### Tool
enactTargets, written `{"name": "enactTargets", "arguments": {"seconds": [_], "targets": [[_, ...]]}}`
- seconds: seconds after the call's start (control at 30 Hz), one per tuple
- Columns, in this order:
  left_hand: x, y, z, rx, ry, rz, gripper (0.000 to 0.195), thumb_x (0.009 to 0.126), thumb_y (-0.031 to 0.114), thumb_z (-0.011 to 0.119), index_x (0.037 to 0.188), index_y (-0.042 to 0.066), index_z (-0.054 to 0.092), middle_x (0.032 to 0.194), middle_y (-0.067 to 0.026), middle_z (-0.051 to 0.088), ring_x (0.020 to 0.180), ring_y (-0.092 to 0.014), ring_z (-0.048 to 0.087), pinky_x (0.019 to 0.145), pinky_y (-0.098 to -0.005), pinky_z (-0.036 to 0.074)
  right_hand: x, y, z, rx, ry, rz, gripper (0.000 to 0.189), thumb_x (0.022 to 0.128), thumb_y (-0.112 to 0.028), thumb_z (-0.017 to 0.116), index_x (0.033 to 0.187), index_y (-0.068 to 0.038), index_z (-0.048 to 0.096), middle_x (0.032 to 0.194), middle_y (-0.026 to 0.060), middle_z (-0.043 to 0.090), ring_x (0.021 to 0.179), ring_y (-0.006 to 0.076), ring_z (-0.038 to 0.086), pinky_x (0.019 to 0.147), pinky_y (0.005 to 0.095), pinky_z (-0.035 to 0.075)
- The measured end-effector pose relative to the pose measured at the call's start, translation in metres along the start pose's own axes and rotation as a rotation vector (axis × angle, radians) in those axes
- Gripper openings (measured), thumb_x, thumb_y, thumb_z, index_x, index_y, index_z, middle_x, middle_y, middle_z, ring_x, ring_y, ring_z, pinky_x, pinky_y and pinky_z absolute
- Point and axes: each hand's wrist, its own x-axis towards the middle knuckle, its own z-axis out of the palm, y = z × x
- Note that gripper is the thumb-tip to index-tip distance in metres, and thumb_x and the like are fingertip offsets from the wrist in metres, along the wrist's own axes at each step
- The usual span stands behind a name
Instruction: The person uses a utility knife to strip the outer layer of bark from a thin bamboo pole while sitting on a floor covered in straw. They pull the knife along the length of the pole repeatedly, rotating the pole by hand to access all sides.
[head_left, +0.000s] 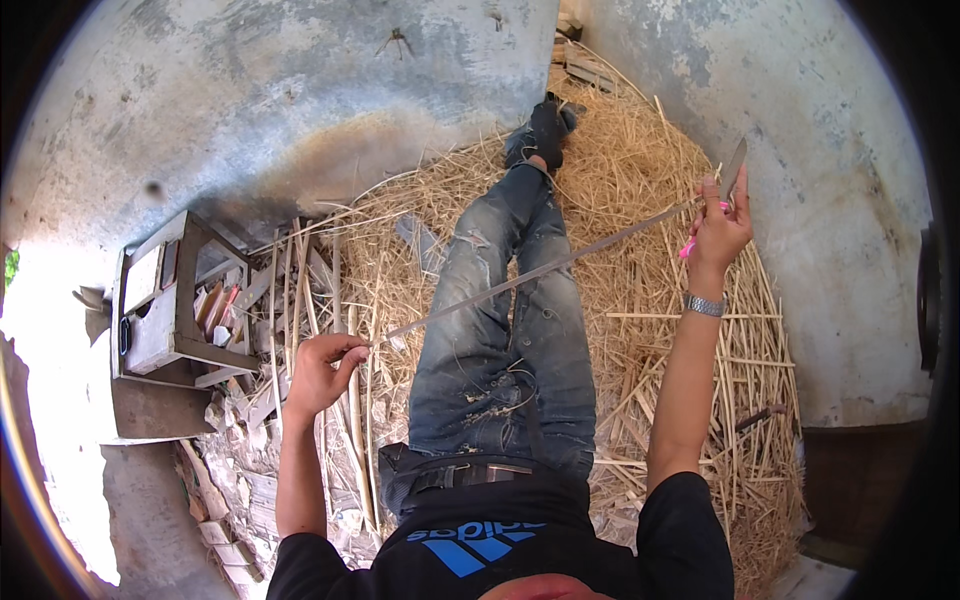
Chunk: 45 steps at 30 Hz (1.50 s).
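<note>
A long, thin strip, likely split bamboo (525, 277), stretches slantwise above my jeans. Its near left end is pinched between the thumb and forefinger of my left hand (326, 371). My right hand (720, 225), raised higher at the right, grips a knife with a pink handle (733, 171), its blade pointing up and away. The strip's other end meets the fingers of this hand beside the blade; how it is held there is partly hidden. Pale fibres and thin shavings cling to the jeans (502, 360).
Straw-like shavings (622, 157) cover the floor around my legs. Split strips (750, 382) lie in a pile at the right, and upright-looking poles (289, 300) at the left. A wooden cabinet frame (180, 337) stands left. Worn plaster walls (337, 67) rise ahead and at the right.
</note>
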Motion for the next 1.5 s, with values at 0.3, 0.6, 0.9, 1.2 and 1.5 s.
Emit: {"name": "enactTargets", "arguments": {"seconds": [0.3, 0.6, 0.9, 1.2, 1.5], "targets": [[-0.001, 0.025, 0.022, 0.097, 0.046, 0.028, 0.014, 0.091, 0.012, 0.078, 0.087, 0.003, 0.068, 0.065, -0.0072, 0.064, 0.053, -0.015, 0.061, 0.050, -0.0291, 0.044, -0.049, 0.012, 0.031, -0.212, -0.328, -0.308, 0.041, 0.101, -0.008, 0.063, 0.142, -0.015, 0.064, 0.073, 0.0009, 0.069, 0.053, 0.0057, 0.052, 0.048, 0.0269, 0.040], [0.028, 0.053, 0.046, 0.382, 0.286, 0.328, 0.013, 0.087, 0.015, 0.081, 0.085, 0.010, 0.069, 0.068, -0.0069, 0.068, 0.054, -0.026, 0.065, 0.049, -0.0367, 0.048, -0.144, 0.004, 0.065, -0.238, -0.754, -0.384, 0.048, 0.092, -0.001, 0.061, 0.139, -0.011, 0.066, 0.068, 0.0188, 0.059, 0.053, 0.0246, 0.058, 0.054, 0.0387, 0.046], [0.039, 0.059, 0.089, 0.120, 0.336, 0.002, 0.011, 0.092, 0.016, 0.077, 0.090, 0.007, 0.071, 0.070, -0.0083, 0.069, 0.054, -0.021, 0.065, 0.050, -0.0318, 0.049, -0.212, -0.026, 0.086, -0.168, -0.969, -0.464, 0.056, 0.085, 0.003, 0.059, 0.140, -0.009, 0.064, 0.067, 0.0138, 0.060, 0.056, 0.0328, 0.060, 0.056, 0.0433, 0.050], [0.021, 0.046, 0.067, 0.080, 0.219, -0.023, 0.011, 0.093, 0.016, 0.076, 0.099, 0.007, 0.074, 0.069, -0.0096, 0.067, 0.052, -0.022, 0.061, 0.050, -0.0336, 0.046, -0.057, 0.022, 0.063, -0.316, -0.389, -0.259, 0.045, 0.104, -0.014, 0.059, 0.148, -0.015, 0.058, 0.066, -0.0026, 0.060, 0.059, 0.0048, 0.052, 0.053, 0.0269, 0.044], [0.015, 0.038, 0.061, 0.457, 0.404, 0.349, 0.016, 0.084, 0.013, 0.082, 0.099, 0.012, 0.077, 0.061, -0.0036, 0.056, 0.048, -0.022, 0.054, 0.046, -0.0371, 0.041, -0.029, 0.021, 0.058, -0.396, -0.488, -0.438, 0.045, 0.097, -0.006, 0.062, 0.140, -0.015, 0.065, 0.061, 0.0131, 0.052, 0.050, 0.0125, 0.045, 0.049, 0.0349, 0.041]]}}
